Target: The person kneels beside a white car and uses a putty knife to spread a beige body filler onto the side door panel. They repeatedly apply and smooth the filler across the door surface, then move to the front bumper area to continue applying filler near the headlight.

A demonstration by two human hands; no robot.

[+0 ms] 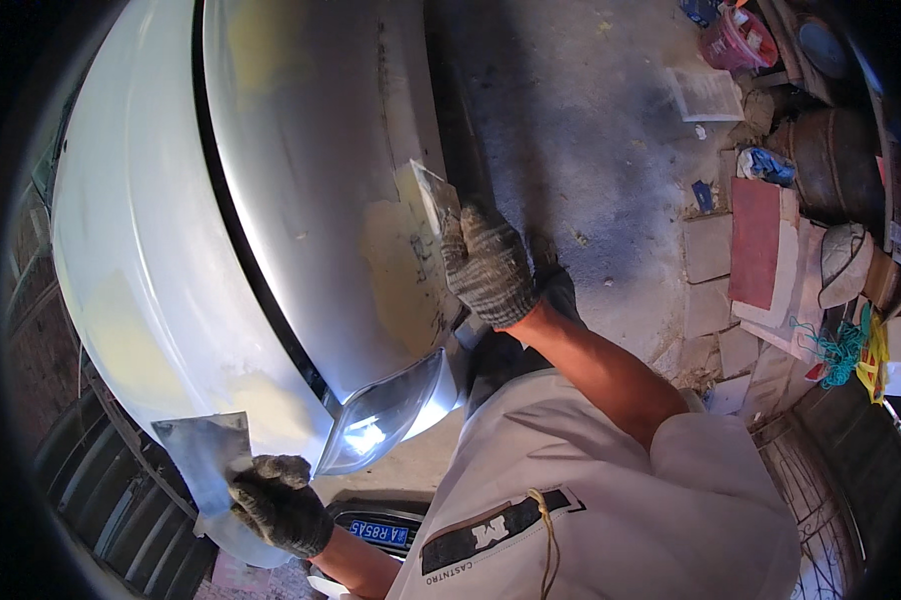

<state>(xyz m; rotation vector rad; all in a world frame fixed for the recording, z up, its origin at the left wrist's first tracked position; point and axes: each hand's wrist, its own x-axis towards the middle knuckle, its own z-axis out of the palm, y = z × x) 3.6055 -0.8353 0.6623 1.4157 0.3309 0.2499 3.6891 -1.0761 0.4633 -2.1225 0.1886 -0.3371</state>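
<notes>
My right hand (492,270), in a dirty knitted glove, grips a flat filler spreader (434,196). Its blade lies over the silver car fender (300,157), at the upper end of a yellowish body-filler patch (390,285); firm contact is hard to judge. Dark scribbled marks show on that patch. My left hand (282,506), gloved too, holds a broad grey flat plate (207,461) by its side, near the front of the white bonnet (135,240). More filler patches (132,345) mark the bonnet. Below the fender is the headlight (390,424), with a bright reflection or light in it.
A dark gap (229,195) separates bonnet from fender. Along the right lie a red board (754,244), green string (840,352), a rusty drum (829,165) and a pink bucket (735,45). Another vehicle's front with a blue licence plate (378,532) appears beneath my left forearm.
</notes>
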